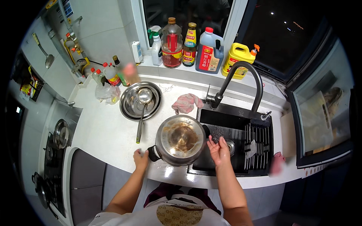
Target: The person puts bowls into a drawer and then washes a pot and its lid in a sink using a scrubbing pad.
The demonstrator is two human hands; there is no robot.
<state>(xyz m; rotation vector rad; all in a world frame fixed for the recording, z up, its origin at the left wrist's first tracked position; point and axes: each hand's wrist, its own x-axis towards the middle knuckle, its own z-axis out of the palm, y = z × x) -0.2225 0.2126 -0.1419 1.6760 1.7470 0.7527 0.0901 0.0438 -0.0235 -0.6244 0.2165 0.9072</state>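
A steel pot [180, 140] lies upside down, its brown-stained base facing up, on the counter and partly over the sink's left edge. Black handles stick out at its two sides. Just left of the left handle [154, 153] is my left hand [141, 159], its fingers bent and slightly apart, holding nothing that I can see. Over the sink my right hand [220, 151] is open, palm up and looking wet, close to the right handle [206, 130]. Neither hand plainly grips the pot.
The black sink [233, 165] has a rack and a curved faucet [260, 86]. Behind the pot lies a pink cloth [187, 103]. A ladle [144, 96] rests in a steel bowl [127, 109]. Bottles [171, 45] line the sill; a stove [52, 162] is at left.
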